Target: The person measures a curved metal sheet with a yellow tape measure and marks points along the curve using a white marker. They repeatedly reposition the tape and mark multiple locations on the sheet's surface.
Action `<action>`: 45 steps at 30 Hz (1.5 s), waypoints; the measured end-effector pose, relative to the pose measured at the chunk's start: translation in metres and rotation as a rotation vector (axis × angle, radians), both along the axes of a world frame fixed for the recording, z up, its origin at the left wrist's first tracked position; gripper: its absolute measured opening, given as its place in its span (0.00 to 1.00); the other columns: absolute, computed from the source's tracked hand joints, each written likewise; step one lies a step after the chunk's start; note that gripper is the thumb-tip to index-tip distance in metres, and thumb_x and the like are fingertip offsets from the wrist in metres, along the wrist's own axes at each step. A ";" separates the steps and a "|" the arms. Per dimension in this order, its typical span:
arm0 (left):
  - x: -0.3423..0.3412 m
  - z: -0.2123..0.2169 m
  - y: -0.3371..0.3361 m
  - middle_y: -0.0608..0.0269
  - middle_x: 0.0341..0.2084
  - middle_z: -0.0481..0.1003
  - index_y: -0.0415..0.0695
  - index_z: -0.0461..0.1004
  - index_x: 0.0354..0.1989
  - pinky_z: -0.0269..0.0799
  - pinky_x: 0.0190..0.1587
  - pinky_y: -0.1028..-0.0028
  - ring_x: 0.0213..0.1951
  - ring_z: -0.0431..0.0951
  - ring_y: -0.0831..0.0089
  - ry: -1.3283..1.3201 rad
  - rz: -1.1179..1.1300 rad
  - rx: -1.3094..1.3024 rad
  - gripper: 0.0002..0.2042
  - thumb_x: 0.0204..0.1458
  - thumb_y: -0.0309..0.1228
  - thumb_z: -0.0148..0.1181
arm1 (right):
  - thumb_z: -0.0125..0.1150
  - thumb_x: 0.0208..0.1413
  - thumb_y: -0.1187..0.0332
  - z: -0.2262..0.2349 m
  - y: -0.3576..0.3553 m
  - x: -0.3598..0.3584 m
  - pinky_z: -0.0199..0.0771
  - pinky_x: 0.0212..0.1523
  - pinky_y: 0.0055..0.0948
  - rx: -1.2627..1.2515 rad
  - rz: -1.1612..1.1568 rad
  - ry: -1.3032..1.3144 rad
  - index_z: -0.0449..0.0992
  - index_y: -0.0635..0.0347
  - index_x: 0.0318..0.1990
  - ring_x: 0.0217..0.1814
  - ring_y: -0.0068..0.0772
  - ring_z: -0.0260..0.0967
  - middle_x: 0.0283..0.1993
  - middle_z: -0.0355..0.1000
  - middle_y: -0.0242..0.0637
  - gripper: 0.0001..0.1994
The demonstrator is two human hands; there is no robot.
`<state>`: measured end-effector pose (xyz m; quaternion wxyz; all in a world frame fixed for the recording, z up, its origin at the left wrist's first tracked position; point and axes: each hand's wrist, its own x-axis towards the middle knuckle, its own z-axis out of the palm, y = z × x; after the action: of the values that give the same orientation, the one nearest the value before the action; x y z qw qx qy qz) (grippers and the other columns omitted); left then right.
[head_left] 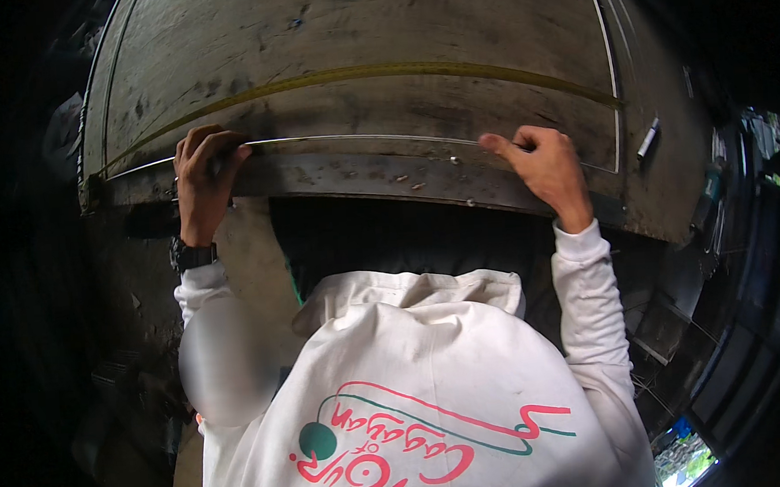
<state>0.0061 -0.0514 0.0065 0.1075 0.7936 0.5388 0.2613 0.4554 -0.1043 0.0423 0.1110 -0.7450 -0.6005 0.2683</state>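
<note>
A thin white strip (358, 137) runs left to right along the near side of the wooden table. My left hand (203, 169) is closed around it near its left part, with the thumb stretched along the strip. At the strip's right part, my right hand (540, 161) is closed with the thumb pointing left, and its fingertips are partly hidden. Beyond both hands lies a yellow tape measure (398, 69), stretched across the tabletop in a line that looks curved.
Another white strip (611, 73) lies along the table's right side, meeting the near strip's line at the corner. A white marker (648, 139) rests to its right. The dark table edge (351, 179) carries small bits of debris. A patch of wooden tabletop (352, 25) shows beyond the tape.
</note>
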 end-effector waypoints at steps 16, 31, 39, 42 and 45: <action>-0.017 -0.009 0.005 0.63 0.34 0.75 0.41 0.80 0.37 0.62 0.53 0.66 0.43 0.75 0.63 -0.147 -0.042 -0.081 0.11 0.52 0.35 0.70 | 0.65 0.63 0.58 0.007 0.016 -0.034 0.69 0.32 0.35 0.009 0.245 0.245 0.82 0.68 0.36 0.26 0.35 0.69 0.25 0.74 0.45 0.17; -0.015 -0.013 0.000 0.68 0.36 0.77 0.43 0.80 0.38 0.60 0.53 0.67 0.43 0.76 0.67 -0.162 -0.059 -0.054 0.13 0.50 0.38 0.73 | 0.66 0.64 0.56 0.000 0.045 -0.185 0.66 0.28 0.31 -0.058 0.367 0.274 0.84 0.66 0.33 0.21 0.28 0.67 0.21 0.74 0.41 0.18; -0.010 -0.016 0.002 0.68 0.35 0.77 0.44 0.81 0.37 0.61 0.54 0.66 0.45 0.77 0.67 -0.167 -0.061 -0.034 0.13 0.50 0.39 0.73 | 0.64 0.63 0.58 0.009 0.044 -0.153 0.73 0.34 0.33 -0.220 0.258 0.321 0.87 0.65 0.36 0.26 0.36 0.76 0.26 0.81 0.43 0.17; -0.009 -0.013 0.004 0.68 0.35 0.77 0.45 0.81 0.36 0.61 0.54 0.66 0.44 0.77 0.67 -0.162 -0.065 -0.060 0.12 0.50 0.38 0.73 | 0.67 0.61 0.57 0.001 0.041 -0.155 0.65 0.30 0.31 -0.128 0.244 0.250 0.86 0.65 0.36 0.24 0.26 0.66 0.23 0.76 0.36 0.17; -0.008 -0.012 0.004 0.68 0.35 0.77 0.45 0.81 0.36 0.62 0.53 0.66 0.44 0.77 0.66 -0.133 -0.055 -0.042 0.11 0.51 0.37 0.72 | 0.67 0.61 0.57 0.005 0.042 -0.162 0.69 0.32 0.31 -0.136 0.246 0.178 0.87 0.65 0.37 0.25 0.28 0.70 0.24 0.78 0.37 0.16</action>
<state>-0.0015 -0.0477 -0.0056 0.1666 0.7866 0.5140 0.2990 0.2932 -0.0620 0.0471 0.0793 -0.6449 -0.6555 0.3849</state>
